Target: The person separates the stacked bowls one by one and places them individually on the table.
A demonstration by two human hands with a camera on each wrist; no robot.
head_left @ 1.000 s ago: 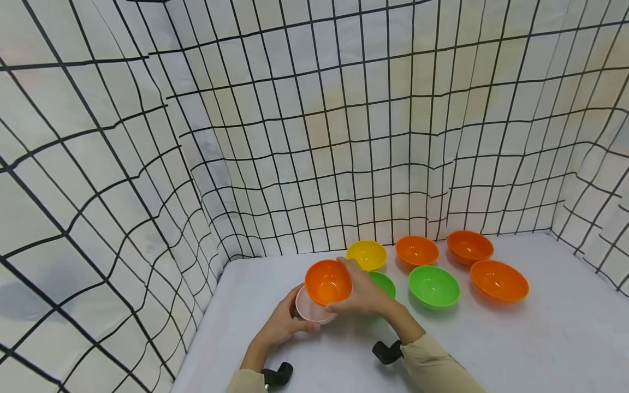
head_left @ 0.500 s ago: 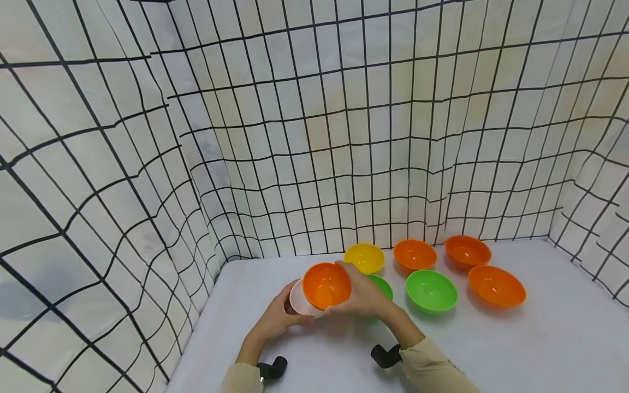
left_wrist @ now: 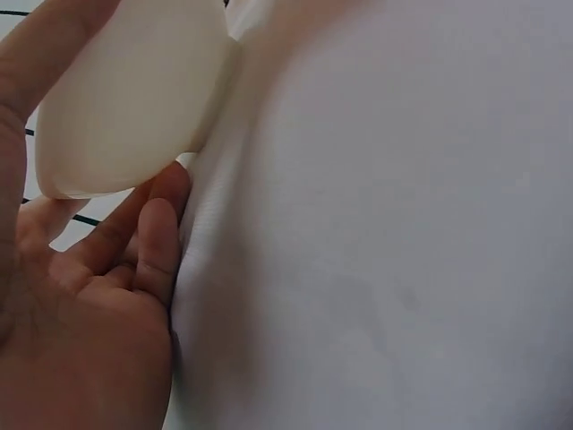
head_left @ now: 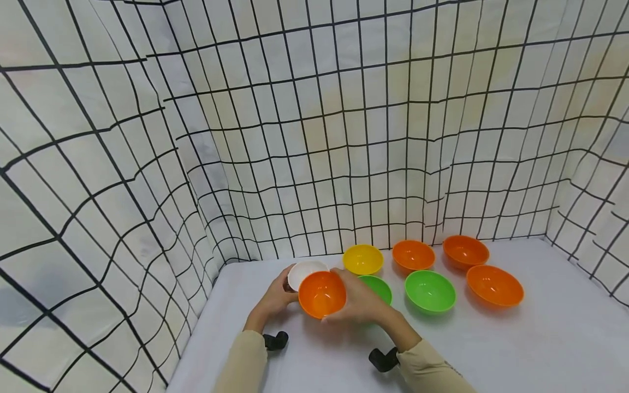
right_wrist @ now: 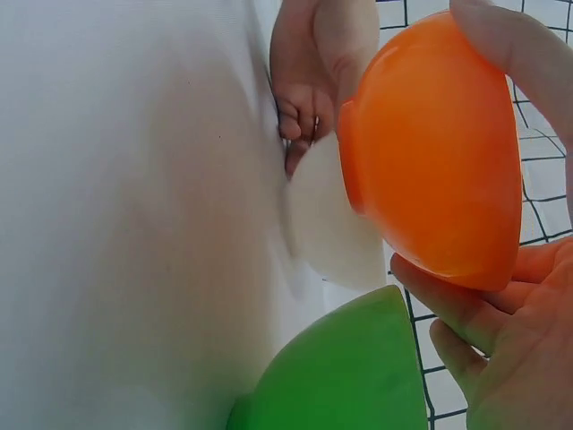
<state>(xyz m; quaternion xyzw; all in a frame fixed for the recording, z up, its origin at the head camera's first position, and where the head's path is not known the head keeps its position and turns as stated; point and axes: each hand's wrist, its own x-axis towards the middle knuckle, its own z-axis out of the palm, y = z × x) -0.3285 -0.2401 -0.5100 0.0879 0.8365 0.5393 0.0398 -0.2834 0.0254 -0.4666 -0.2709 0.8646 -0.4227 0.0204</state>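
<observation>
My left hand (head_left: 275, 299) grips a white bowl (head_left: 306, 272) at its left side. Seen from the left wrist, this white bowl (left_wrist: 134, 103) has its foot close to the white cloth; whether it touches is unclear. My right hand (head_left: 357, 301) holds a small orange bowl (head_left: 322, 295) between thumb and fingers, its opening tilted toward me. The orange bowl is in front of the white one and hides part of it. The right wrist view shows the orange bowl (right_wrist: 434, 152) raised off the cloth, with a green bowl (right_wrist: 349, 376) nearby.
Right of my hands stand a yellow bowl (head_left: 362, 259), a partly hidden green bowl (head_left: 376, 289), a larger green bowl (head_left: 430, 292) and orange bowls (head_left: 413, 256), (head_left: 466, 251), (head_left: 494, 286). A white wall with black grid lines (head_left: 334, 136) rises behind the table (head_left: 491, 349).
The white bowl, in my left hand, has moved back and up in the head view. The orange bowl in my right hand has come lower and slightly left, from overlapping the white bowl's right to its front.
</observation>
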